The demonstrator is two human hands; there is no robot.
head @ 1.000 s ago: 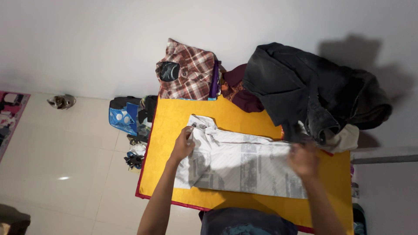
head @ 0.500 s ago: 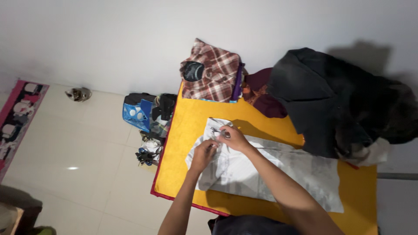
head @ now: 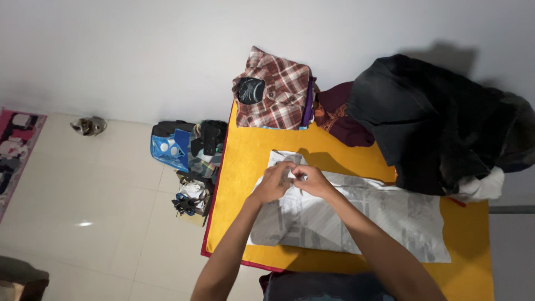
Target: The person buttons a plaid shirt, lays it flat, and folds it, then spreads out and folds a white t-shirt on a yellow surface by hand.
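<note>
White shirt (head: pixel 356 220) near table's (head: pixel 234 167) left edge

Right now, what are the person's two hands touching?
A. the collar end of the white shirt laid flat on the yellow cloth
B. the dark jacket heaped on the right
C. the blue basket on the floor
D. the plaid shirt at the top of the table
A: the left hand and right hand meet at the collar end of the white shirt, which lies flat on the yellow cloth.
</note>
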